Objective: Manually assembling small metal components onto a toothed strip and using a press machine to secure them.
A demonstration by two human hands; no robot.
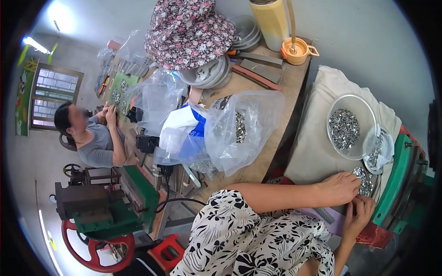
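Note:
My left hand (340,187) rests at the edge of a small heap of shiny metal pieces (363,181). Its fingers are bent and pressed together, with the tips partly hidden. Right beside it, my right hand (361,214) has its fingers curled in, close to the left fingertips. Whatever lies between the fingers is too small to make out. Beyond the hands, a clear round tub (351,99) holds many similar metal pieces (344,129). A smaller clear container (378,152) with more pieces and a white wrapping stands against it.
Beige cloth (309,133) lies under the tubs. A green and red machine (393,177) borders the right. On the wooden table (271,142) are plastic bags (244,131), a floral hat (191,34) and a yellow bottle (269,23). Another person (99,138) works at far left, near a green machine (106,200).

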